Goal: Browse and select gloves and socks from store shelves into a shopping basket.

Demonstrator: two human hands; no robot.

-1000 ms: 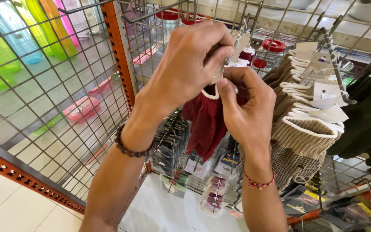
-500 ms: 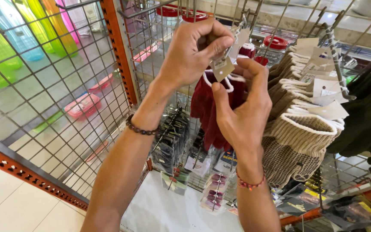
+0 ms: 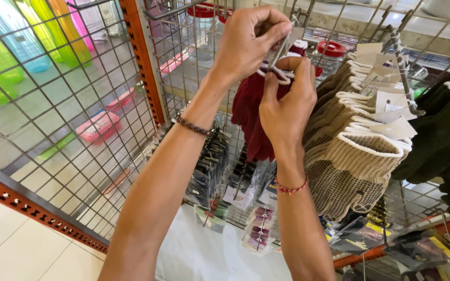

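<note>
While my arms reach up, my left hand [image 3: 248,44] and right hand [image 3: 286,101] pinch the dark red gloves [image 3: 253,114] together at the cuff.

a pair of dark red knitted gloves [image 3: 251,112] with white cuff trim is hanging fingers-down from a metal display hook [image 3: 276,52] on the wire rack, the cuff bunching at the top between both hands, the limp fingers drooping just beside a row of beige gloves.
</note>
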